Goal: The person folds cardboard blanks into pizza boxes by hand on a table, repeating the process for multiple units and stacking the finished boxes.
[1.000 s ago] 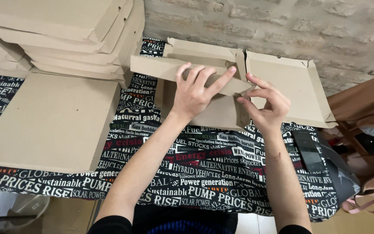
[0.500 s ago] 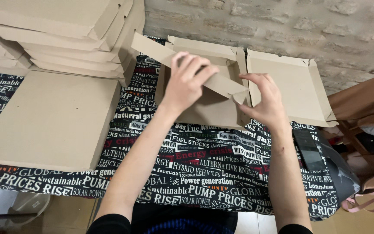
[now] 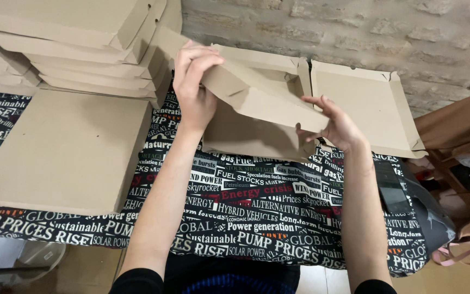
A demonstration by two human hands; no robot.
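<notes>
Cardboard box (image 3: 257, 109) — left hand (image 3: 194, 90) fingers grip its raised flap; right hand (image 3: 338, 128) pinches the near corner.

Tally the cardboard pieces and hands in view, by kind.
Box being folded: 1
Half-folded tray at wall: 1
Flat sheet stack: 1
Folded box stack: 1
Hands: 2, left hand, right hand
Total: 6

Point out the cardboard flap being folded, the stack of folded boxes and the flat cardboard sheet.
cardboard flap (image 3: 257, 95), head view, middle of the raised panel.
stack of folded boxes (image 3: 77, 49), head view, front edges.
flat cardboard sheet (image 3: 61, 147), head view, centre of its face.
</notes>
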